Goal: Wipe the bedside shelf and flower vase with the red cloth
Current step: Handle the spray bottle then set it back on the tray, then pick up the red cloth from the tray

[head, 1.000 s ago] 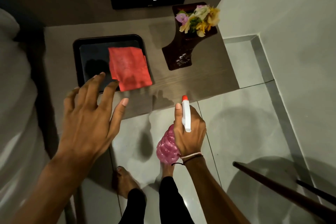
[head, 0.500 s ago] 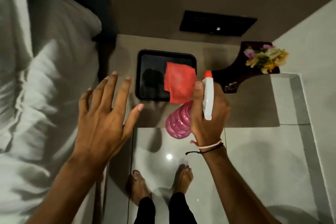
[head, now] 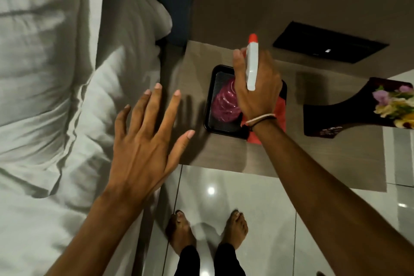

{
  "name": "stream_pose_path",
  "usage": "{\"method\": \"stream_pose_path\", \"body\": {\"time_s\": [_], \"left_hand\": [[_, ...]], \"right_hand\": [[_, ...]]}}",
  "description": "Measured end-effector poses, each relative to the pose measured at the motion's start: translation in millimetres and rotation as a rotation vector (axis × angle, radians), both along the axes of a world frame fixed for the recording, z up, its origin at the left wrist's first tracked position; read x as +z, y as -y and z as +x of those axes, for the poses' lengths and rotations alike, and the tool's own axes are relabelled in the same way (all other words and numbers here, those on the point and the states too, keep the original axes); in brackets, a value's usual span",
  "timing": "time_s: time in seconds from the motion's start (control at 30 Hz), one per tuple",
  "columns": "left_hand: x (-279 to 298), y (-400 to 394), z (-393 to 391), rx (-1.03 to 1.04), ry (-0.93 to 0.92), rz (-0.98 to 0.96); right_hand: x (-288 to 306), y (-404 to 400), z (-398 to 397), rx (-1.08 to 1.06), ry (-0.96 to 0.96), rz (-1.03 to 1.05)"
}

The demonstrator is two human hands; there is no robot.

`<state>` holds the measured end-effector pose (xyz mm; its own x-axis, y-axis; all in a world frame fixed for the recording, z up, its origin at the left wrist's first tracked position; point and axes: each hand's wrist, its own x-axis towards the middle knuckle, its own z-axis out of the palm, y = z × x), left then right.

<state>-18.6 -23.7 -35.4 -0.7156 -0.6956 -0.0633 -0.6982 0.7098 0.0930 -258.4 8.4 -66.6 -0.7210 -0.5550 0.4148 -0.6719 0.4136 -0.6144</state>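
Observation:
My right hand (head: 257,89) grips a pink spray bottle (head: 226,106) with a white, red-tipped nozzle, holding it over the black tray (head: 209,105) on the brown bedside shelf (head: 324,154). The red cloth (head: 282,107) lies on the tray, mostly hidden under my hand and wrist. At the shelf's right end stands a dark vase (head: 331,116) holding mixed flowers (head: 394,105). My left hand (head: 147,139) hovers with fingers spread and empty over the shelf's left edge, beside the bed.
White pillows and bedding (head: 56,96) fill the left side, close against the shelf. A black wall panel (head: 329,45) sits above the shelf. My bare feet (head: 208,231) stand on glossy grey floor tiles in front of it.
My right hand has carried the spray bottle forward from in front of the shelf to above the tray, covering most of the cloth. The view has swung left toward the bed.

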Motion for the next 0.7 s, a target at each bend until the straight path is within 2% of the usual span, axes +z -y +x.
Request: {"method": "stream_pose_path", "body": {"time_s": [0.27,0.4,0.5,0.6,0.7], "left_hand": [[-6,2,-11,0.017,0.007,0.064],[-6,-19,-36,-0.047,-0.018,0.178],[-10,-38,-58,-0.139,-0.053,0.285],[-20,-56,-84,-0.194,-0.091,0.456],[-38,-75,-118,-0.149,-0.132,0.648]], "right_hand": [[-10,5,-2,-0.002,0.082,-0.017],[-22,-28,-7,0.110,0.220,0.045],[-38,-66,-20,0.157,0.200,0.091],[-52,-102,-38,0.031,0.151,0.114],[-62,-131,-62,-0.047,0.169,0.198]]}}
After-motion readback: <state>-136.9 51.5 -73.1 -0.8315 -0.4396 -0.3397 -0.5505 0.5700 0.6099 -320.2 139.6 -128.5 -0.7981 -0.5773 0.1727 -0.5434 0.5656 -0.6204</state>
